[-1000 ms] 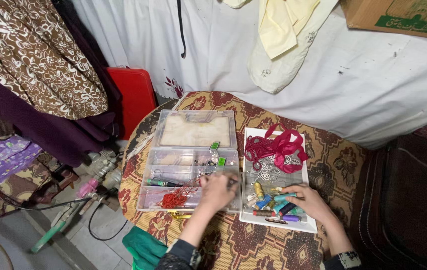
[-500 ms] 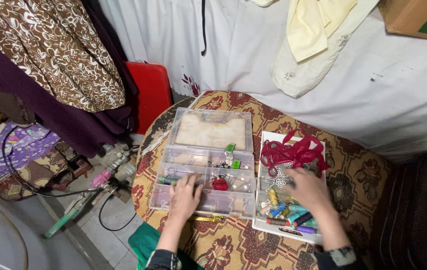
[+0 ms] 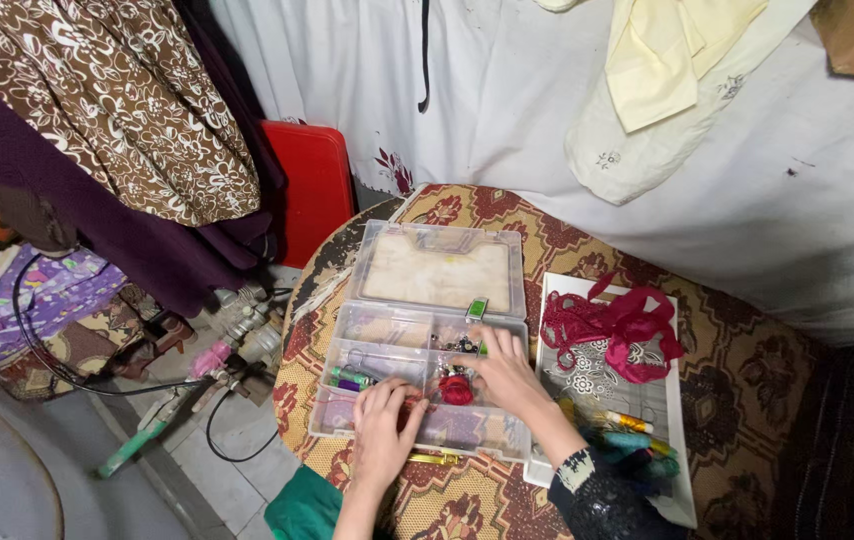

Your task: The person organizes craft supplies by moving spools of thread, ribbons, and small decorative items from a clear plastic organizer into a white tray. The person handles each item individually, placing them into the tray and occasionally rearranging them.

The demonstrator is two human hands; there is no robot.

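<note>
In the clear organizer (image 3: 387, 345), the left hand (image 3: 385, 430) lies spread; the right hand (image 3: 503, 370) reaches in beside a red spool (image 3: 456, 390), fingers loosely open.

Soft, even indoor light falls from above, brightest on the white cloth (image 3: 507, 90); shadows stay faint, no glare. Wide-angle bending shows at the edges, with slight blur throughout

Single head-worn camera, looking steeply down from above at close range. The round table (image 3: 727, 400) fills the lower centre; wall and floor frame it.
</note>
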